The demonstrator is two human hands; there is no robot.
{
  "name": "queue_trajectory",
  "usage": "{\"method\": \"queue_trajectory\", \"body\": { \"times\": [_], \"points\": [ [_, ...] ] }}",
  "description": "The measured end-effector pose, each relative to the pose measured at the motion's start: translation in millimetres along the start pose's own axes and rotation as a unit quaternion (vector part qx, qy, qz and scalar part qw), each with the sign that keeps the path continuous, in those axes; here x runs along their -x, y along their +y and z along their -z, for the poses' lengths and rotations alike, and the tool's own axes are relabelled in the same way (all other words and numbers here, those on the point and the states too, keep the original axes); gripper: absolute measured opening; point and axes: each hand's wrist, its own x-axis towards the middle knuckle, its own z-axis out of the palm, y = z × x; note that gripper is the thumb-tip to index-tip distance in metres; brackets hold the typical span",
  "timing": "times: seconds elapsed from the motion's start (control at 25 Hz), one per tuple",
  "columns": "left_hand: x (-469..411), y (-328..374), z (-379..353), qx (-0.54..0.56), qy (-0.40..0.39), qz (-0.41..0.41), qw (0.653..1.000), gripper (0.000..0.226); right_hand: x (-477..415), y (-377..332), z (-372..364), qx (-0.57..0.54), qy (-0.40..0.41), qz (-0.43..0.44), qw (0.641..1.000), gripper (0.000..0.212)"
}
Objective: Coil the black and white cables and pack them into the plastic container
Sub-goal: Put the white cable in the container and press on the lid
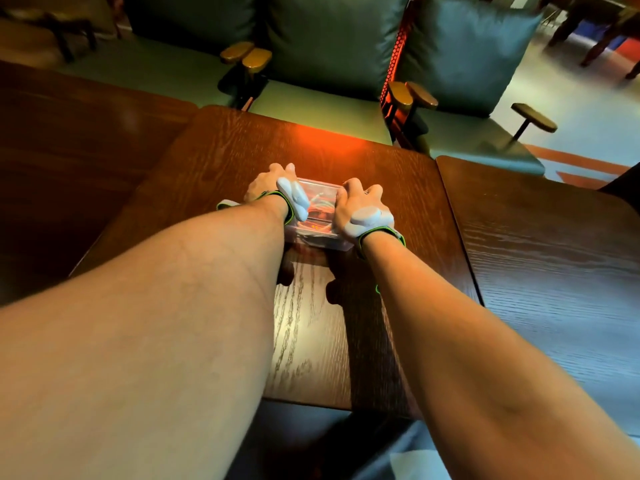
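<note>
Dark wooden table (346,150) fronts green cushioned chairs (332,46).

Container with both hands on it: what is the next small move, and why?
Probably press the lid down evenly along both short sides until it seats. The left hand and right hand already flank the clear plastic container on the table, and a coiled light cable shows inside. Whether the lid has latched cannot be told.

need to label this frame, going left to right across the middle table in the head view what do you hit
left hand → plastic container, coiled cables visible through its clear top → right hand. Both hands press on the container's ends, on the wooden table.
</note>
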Motion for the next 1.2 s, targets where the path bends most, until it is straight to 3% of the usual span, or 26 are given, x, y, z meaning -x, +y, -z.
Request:
{"method": "queue_trajectory", "body": {
  "times": [0.16,0.64,0.8,1.08,1.2],
  "points": [
    [-4,3,-1,-0.013,0.019,0.002,1.000,0.055,-5,-2,-1,0.010,-0.005,-0.010,1.000,0.038],
    [-11,10,8,-0.026,-0.019,-0.012,0.999,0.048,-15,-7,2,0.018,-0.013,-0.017,1.000,0.027],
    [-20,13,8,-0.087,-0.040,-0.035,0.995,0.046,-26,-10,0,0.001,-0.011,-0.046,0.999,0.035],
    [-59,22,6,-0.064,-0.020,-0.025,0.997,0.045,-62,-15,-3,0.006,-0.012,-0.042,0.999,0.036],
    [-82,28,4,-0.105,-0.015,-0.053,0.993,0.043,-84,-18,-4,0.006,-0.009,-0.041,0.999,0.037]
  ]
}}
